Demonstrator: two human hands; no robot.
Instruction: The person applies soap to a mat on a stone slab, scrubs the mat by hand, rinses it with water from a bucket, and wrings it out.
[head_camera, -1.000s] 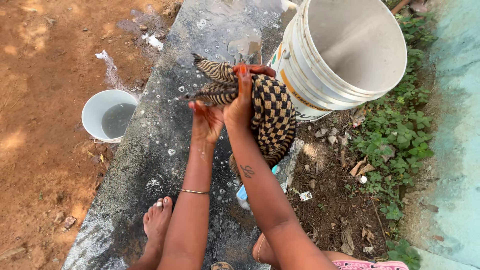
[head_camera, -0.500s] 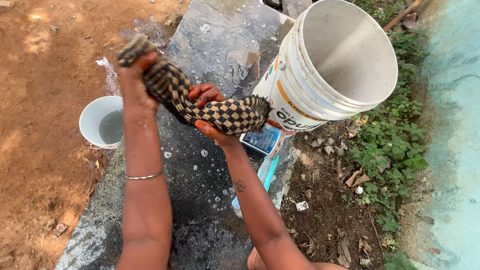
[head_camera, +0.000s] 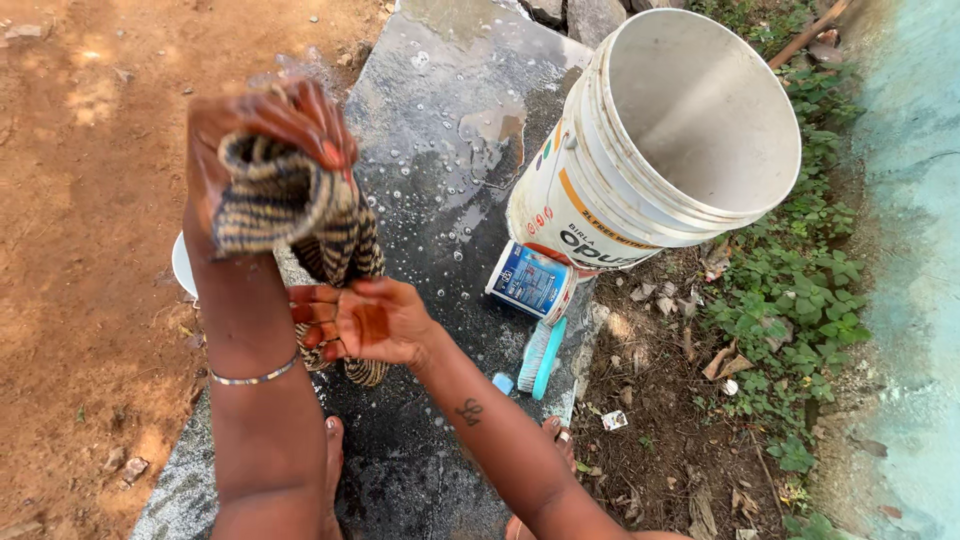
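A wet, soap-flecked stone slab (head_camera: 440, 140) runs across the bare earth, and a large white bucket (head_camera: 660, 140) leans tilted at its right edge, with a blue-labelled packet (head_camera: 530, 282) and a blue scrub brush (head_camera: 541, 357) lying just below it. Above the slab, the left hand (head_camera: 262, 150) is clenched tight around the upper end of a twisted black-and-tan checked cloth (head_camera: 300, 215), held raised. The right hand (head_camera: 365, 320) lies loosely curled around the cloth's hanging lower part, fingers only partly closed on it.
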